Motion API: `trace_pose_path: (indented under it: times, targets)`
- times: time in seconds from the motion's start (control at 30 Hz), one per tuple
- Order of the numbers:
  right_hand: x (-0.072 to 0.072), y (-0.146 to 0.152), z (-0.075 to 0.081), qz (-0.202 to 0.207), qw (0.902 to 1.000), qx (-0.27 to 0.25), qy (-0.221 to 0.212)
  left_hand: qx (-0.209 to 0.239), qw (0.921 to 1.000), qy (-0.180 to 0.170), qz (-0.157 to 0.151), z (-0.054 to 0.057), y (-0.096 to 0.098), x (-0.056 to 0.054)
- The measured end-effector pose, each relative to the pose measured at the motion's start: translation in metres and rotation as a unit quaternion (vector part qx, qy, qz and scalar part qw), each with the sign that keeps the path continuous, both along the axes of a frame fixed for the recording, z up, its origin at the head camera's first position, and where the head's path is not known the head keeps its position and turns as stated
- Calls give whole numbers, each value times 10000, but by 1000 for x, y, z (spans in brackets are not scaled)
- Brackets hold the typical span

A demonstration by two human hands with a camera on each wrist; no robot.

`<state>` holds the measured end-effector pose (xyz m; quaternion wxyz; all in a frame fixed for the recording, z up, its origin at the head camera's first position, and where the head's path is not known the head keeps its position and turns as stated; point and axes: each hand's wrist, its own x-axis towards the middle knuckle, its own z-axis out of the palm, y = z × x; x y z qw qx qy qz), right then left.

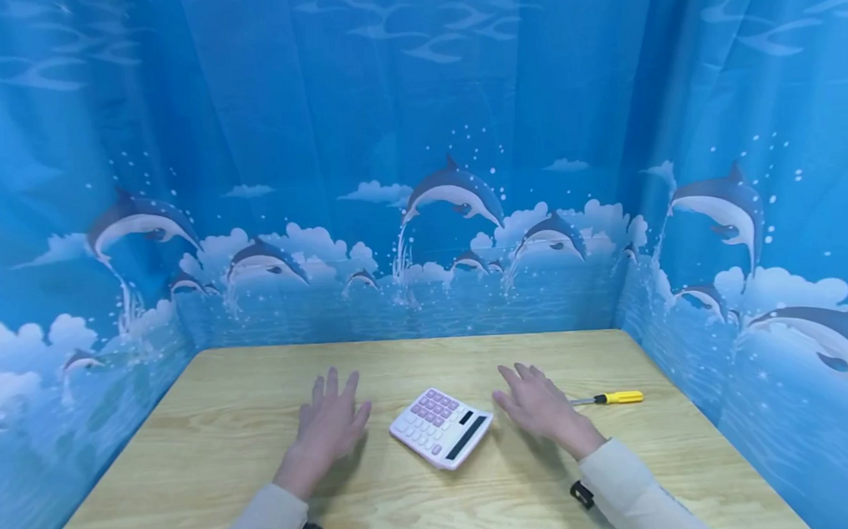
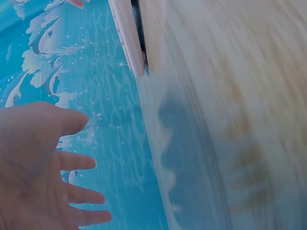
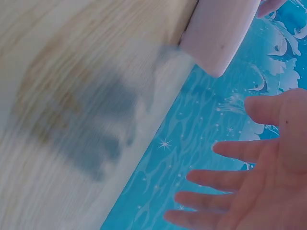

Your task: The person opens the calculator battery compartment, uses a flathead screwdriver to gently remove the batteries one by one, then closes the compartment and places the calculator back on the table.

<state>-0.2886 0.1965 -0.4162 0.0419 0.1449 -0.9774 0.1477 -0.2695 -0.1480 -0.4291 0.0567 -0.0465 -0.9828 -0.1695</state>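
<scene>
A white calculator with pink and white keys lies on the table between the two hands, turned at an angle with its display toward the right. To its left, my left hand hovers palm down over the wood, fingers spread and holding nothing. My right hand is raised on the other side, fingers extended, also holding nothing. Both wrist views show spread fingers and a shadow on the tabletop beneath. Part of the calculator appears at the top of the left wrist view, and its pale end in the right wrist view.
A screwdriver with a yellow handle lies right of the right hand, its shaft tip partly hidden behind that hand. The wooden table ends at a back edge before a blue dolphin-print curtain, which also runs along both sides.
</scene>
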Motion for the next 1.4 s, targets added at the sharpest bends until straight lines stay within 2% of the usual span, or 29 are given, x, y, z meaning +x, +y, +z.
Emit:
trace_pose_path:
  times: [0.23,0.37,0.47,0.57,0.7,0.83,1.03,1.17,1.4]
  targets:
    - [0,-7,6,174,9993,-272,-168,26,9978,599,-288,1,6,-3]
    - [0,-11,7,216,9983,-420,-350,161,9964,708,-442,1,12,-5]
    - [0,-14,6,242,9977,-493,-396,333,9961,644,-511,0,16,-6]
    - [-1,-18,5,287,9970,-577,-422,643,9951,413,-628,-1,20,-5]
    - [-4,-24,3,343,9959,-695,-462,1148,9897,53,-858,-2,25,-4]
    - [-5,-28,2,312,9954,-731,-531,1398,9850,-99,-1003,-2,31,-4]
    - [-3,-33,7,228,9939,-739,-784,1603,9805,-161,-1129,-6,37,-6]
    - [-2,-36,9,235,9924,-760,-943,1603,9807,-167,-1110,-7,39,-7]
    - [-1,-38,8,256,9923,-733,-963,1601,9807,-254,-1089,-7,40,-7]
